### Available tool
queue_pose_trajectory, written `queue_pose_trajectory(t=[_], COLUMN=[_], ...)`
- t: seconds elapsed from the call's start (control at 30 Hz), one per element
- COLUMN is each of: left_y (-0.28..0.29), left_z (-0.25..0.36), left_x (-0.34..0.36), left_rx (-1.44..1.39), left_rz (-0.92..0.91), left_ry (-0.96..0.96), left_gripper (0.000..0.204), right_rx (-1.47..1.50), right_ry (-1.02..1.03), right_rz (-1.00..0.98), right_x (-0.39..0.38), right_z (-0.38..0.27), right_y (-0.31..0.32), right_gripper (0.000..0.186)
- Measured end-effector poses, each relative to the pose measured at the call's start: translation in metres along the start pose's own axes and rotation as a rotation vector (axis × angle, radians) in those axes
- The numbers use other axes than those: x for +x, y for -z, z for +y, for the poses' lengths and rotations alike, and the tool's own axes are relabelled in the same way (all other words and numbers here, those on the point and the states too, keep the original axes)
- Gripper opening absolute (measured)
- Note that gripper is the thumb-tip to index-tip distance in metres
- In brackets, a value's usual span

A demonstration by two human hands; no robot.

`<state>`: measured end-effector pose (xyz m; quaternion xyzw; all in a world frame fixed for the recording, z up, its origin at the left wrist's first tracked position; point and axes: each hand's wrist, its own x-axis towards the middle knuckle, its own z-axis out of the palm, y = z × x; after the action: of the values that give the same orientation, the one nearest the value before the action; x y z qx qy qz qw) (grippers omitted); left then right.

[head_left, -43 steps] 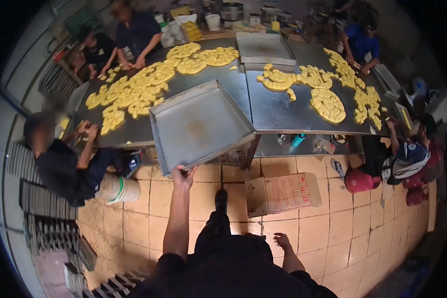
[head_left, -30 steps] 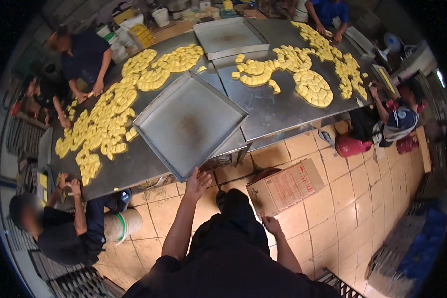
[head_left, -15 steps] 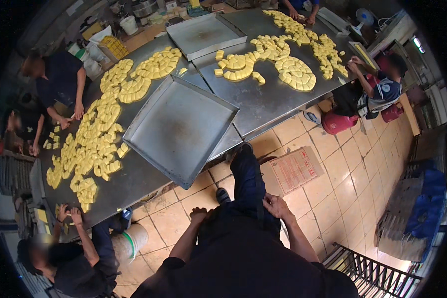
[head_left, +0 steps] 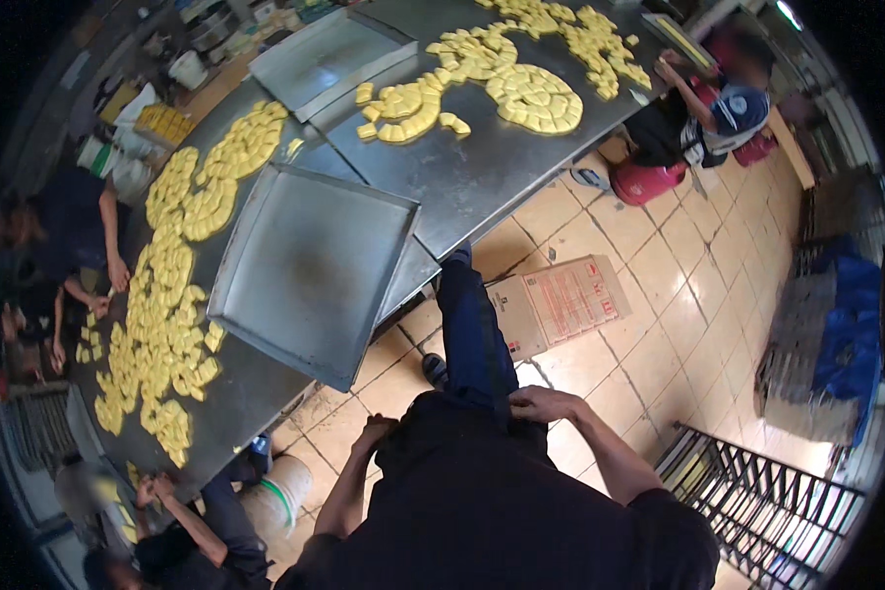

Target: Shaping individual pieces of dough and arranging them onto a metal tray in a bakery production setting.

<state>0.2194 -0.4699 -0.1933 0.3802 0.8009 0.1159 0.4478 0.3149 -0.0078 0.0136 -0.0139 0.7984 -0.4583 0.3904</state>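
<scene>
My right hand [head_left: 544, 405] is closed, its fingers pinching the side of my dark trousers [head_left: 474, 339] near the hip. My left hand [head_left: 376, 431] hangs at the other hip with its fingers curled in; whether cloth is in them is hidden. Ahead, a large square metal tray [head_left: 315, 265] with low walls lies tilted across the steel table [head_left: 462, 177], one corner jutting past the near edge. Neither hand touches it. To its left spread many yellow dough pieces [head_left: 162, 305]; more form a round coil [head_left: 533, 98] on the right.
A second tray [head_left: 329, 61] rests at the back. Co-workers sit or stand around the table, their hands at the dough. On the tiled floor are flattened cardboard [head_left: 565, 300], a white bucket [head_left: 283, 489] and a red gas cylinder [head_left: 649, 179]. A black metal rack [head_left: 767, 501] stands at lower right.
My view has shifted, so the table and trays appear further left and my leg looks straighter. Both hands stay at my hips. The square tray still lies on the table.
</scene>
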Motion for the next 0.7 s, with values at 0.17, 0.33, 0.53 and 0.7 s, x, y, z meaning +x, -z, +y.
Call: queue_pose_trajectory(t=[0.17, 0.33, 0.53, 0.7], left_y=[0.023, 0.011, 0.002, 0.018], left_z=[0.019, 0.006, 0.0, 0.028], left_x=[-0.043, -0.024, -0.08, -0.023], left_rx=[-0.022, 0.113, -0.253, -0.053], left_rz=[-0.031, -0.025, 0.169, 0.198], left_ry=[0.107, -0.006, 0.189, 0.064], left_gripper=[0.024, 0.028, 0.038, 0.029], right_rx=[0.515, -0.484, -0.8, -0.813], right_ry=[-0.097, -0.6, -0.576, -0.639], right_rz=[0.19, 0.719, -0.093, 0.063], right_x=[0.058, 0.14, 0.24, 0.225], right_z=[0.063, 0.235, 0.216, 0.293], right_y=[0.075, 0.119, 0.143, 0.059], right_gripper=[0.036, 0.095, 0.108, 0.109])
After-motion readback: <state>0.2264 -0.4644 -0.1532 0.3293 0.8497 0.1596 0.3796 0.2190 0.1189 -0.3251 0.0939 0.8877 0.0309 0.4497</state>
